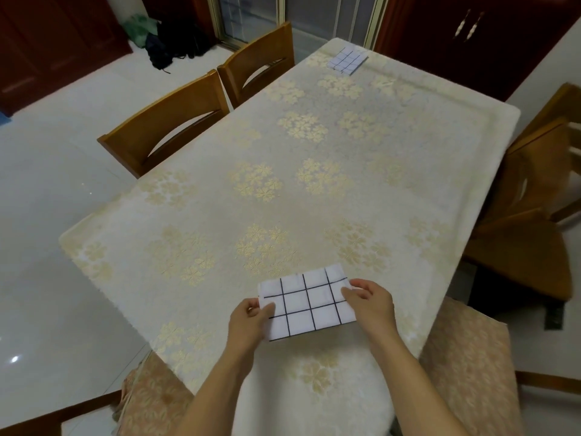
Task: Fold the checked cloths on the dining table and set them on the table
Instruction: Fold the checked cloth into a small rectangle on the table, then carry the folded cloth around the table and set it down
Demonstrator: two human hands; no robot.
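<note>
A white cloth with a black check, folded into a small rectangle, lies near the front edge of the dining table. My left hand pinches its left edge between thumb and fingers. At the cloth's right edge, my right hand holds the upper corner. A second checked cloth, folded, lies flat at the far end of the table.
The table carries a cream cover with gold flower prints. Two wooden chairs stand along its left side and one at the right. Cushioned chairs flank me at the front. Dark bags lie on the floor at the back.
</note>
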